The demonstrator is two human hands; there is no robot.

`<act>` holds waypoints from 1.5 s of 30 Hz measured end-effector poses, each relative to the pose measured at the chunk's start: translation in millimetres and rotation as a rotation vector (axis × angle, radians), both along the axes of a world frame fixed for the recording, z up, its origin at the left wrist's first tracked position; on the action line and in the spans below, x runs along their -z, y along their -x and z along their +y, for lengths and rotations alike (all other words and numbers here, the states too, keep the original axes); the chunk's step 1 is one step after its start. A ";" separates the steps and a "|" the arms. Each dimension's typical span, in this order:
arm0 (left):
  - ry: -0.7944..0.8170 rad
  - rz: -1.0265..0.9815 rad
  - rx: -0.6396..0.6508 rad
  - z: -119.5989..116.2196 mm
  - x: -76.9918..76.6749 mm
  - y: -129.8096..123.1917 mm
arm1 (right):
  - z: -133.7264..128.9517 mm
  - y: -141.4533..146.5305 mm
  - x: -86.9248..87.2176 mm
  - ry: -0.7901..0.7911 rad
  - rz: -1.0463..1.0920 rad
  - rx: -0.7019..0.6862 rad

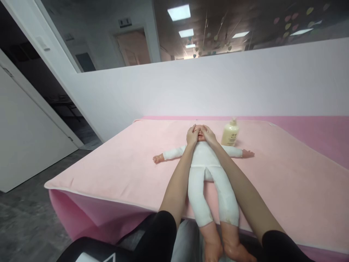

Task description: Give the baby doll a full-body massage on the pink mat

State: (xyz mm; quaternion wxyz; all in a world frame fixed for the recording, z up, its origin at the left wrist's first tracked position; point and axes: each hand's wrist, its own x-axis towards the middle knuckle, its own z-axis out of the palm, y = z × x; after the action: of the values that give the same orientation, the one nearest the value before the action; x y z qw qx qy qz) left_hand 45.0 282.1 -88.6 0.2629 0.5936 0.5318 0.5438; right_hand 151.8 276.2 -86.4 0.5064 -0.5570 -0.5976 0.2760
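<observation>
A baby doll with a white cloth body (205, 154) lies on its back on a pink towel (122, 163), arms spread and feet past the front edge. My left hand (192, 135) rests on the left side of the doll's head (201, 137). On the other side of the head lies my right hand (209, 135). Both hands have their fingers laid over the upper face, thumbs near its middle; the doll's mouth shows between them. A pale yellow pump bottle (230, 134) stands upright just behind the doll's arm on the right.
The towel covers a table with a pink cover (313, 134). Behind it rises a white wall (191, 91) with a window above. A white door (29, 127) stands at the left over a grey floor (32, 218).
</observation>
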 end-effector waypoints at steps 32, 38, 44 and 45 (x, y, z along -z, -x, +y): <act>0.024 -0.168 -0.012 3.2 3.6 -2.2 | 36.7 -8.9 26.1 -0.012 0.296 -0.038; 0.007 -0.217 0.007 5.1 5.9 -2.2 | 34.7 -8.0 30.1 -0.062 0.273 0.007; 0.080 -0.293 -0.009 8.5 5.2 -2.8 | 38.2 -10.3 30.4 -0.030 0.275 -0.014; 0.085 -0.305 -0.013 9.0 4.9 -3.1 | 39.5 -10.4 29.6 -0.029 0.287 -0.011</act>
State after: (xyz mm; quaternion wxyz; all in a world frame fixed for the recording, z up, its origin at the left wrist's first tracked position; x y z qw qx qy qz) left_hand 48.1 291.1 -93.5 0.3619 0.4891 0.5120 0.6065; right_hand 162.3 315.7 -116.0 0.5932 -0.5011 -0.5258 0.3472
